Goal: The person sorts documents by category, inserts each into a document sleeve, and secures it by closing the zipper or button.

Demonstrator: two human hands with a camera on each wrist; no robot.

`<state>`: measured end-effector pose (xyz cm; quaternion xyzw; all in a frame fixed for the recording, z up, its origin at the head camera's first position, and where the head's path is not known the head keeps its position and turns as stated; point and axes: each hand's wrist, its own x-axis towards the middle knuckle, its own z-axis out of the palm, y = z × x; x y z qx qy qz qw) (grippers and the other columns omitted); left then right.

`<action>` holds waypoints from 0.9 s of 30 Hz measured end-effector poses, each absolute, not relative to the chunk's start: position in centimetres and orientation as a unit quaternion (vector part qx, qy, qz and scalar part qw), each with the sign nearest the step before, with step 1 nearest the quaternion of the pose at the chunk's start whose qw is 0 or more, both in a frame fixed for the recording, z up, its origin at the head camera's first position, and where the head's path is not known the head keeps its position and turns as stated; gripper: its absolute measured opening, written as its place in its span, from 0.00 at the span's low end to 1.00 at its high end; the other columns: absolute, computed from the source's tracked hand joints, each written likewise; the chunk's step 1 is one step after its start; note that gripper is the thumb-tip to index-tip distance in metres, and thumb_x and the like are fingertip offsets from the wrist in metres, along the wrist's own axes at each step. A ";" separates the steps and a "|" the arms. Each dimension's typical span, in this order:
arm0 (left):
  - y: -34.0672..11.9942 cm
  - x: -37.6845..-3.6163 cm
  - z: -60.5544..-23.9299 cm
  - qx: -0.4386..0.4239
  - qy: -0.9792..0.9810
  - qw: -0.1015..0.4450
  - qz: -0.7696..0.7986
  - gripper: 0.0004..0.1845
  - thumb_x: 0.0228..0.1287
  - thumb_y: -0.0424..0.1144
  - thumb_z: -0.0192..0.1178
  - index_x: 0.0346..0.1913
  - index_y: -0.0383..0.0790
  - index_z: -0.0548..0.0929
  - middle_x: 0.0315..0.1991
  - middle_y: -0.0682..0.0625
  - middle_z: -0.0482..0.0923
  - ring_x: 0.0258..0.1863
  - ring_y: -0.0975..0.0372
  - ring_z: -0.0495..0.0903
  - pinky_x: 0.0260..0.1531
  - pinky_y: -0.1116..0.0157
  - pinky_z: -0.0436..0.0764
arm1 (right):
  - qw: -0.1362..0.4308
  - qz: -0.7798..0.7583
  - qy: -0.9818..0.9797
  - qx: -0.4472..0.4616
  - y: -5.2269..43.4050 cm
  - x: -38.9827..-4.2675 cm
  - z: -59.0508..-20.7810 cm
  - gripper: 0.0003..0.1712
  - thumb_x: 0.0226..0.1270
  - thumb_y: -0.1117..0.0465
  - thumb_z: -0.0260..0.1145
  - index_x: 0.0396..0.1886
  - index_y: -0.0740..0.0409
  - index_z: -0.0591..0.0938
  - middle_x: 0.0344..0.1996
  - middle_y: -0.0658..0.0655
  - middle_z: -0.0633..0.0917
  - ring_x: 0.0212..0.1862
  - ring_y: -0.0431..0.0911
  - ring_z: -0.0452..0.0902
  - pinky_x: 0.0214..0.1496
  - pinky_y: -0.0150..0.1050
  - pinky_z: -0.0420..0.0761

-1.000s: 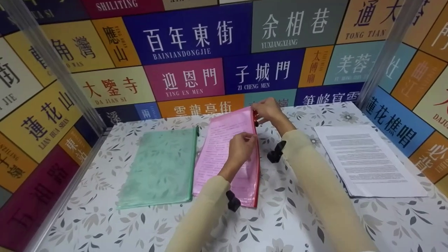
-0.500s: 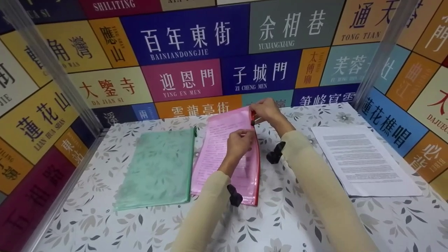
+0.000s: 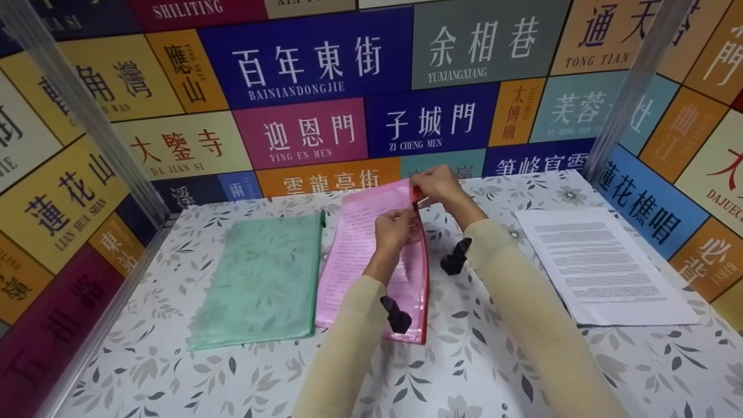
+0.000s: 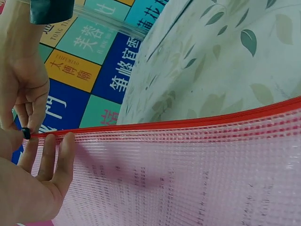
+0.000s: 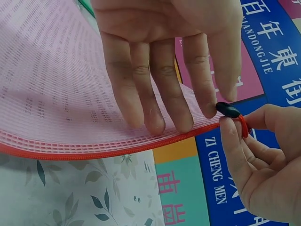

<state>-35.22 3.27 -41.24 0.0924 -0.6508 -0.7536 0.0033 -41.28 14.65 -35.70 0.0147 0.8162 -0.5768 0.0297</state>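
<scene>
Pinching zipper pull (image 5: pixel 229 110) with right hand (image 3: pixel 436 184); bracing pink pouch (image 3: pixel 371 255) edge under left hand (image 3: pixel 393 231), fingers straight; I'm keeping pull in line with zipper.

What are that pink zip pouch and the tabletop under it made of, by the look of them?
The pink pouch looks like soft translucent plastic with a woven mesh inside: a fine grid shows, printed pages read through it, and it bends under the left hand. Its red zip edge looks like fabric tape. The table seems covered in a smooth leaf-printed sheet, perhaps vinyl or paper.
</scene>
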 end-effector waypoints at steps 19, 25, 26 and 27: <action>3.0 -35.0 -39.7 0.065 -0.695 0.038 -0.715 0.12 0.65 0.40 0.66 0.39 0.33 0.89 0.30 0.44 0.86 0.26 0.61 0.81 0.29 0.64 0.84 | 0.013 -0.526 0.850 0.011 14.2 -41.1 -35.4 0.13 0.65 0.57 0.63 0.26 0.60 0.86 0.14 0.47 0.80 0.22 0.39 0.75 0.25 0.32 0.78; 3.2 -34.6 -39.7 0.072 -0.686 0.034 -0.723 0.13 0.60 0.41 0.70 0.39 0.33 0.85 0.26 0.47 0.84 0.25 0.56 0.85 0.27 0.62 0.85 | 0.027 -0.544 0.839 0.005 14.0 -40.9 -35.2 0.12 0.65 0.60 0.63 0.28 0.62 0.87 0.14 0.47 0.82 0.21 0.37 0.77 0.23 0.30 0.77; 3.3 -34.5 -39.7 0.073 -0.683 0.032 -0.726 0.14 0.59 0.41 0.71 0.39 0.34 0.83 0.26 0.46 0.85 0.26 0.54 0.86 0.26 0.62 0.85 | 0.029 -0.548 0.836 0.006 14.0 -40.8 -35.2 0.12 0.65 0.60 0.62 0.28 0.62 0.87 0.14 0.48 0.82 0.21 0.37 0.78 0.22 0.30 0.77; 3.4 -34.4 -39.7 0.074 -0.680 0.031 -0.729 0.14 0.58 0.40 0.72 0.39 0.34 0.82 0.27 0.44 0.86 0.27 0.52 0.87 0.26 0.62 0.85 | 0.030 -0.551 0.834 0.006 14.0 -40.7 -35.2 0.12 0.65 0.61 0.62 0.28 0.63 0.87 0.14 0.48 0.81 0.21 0.37 0.78 0.22 0.30 0.77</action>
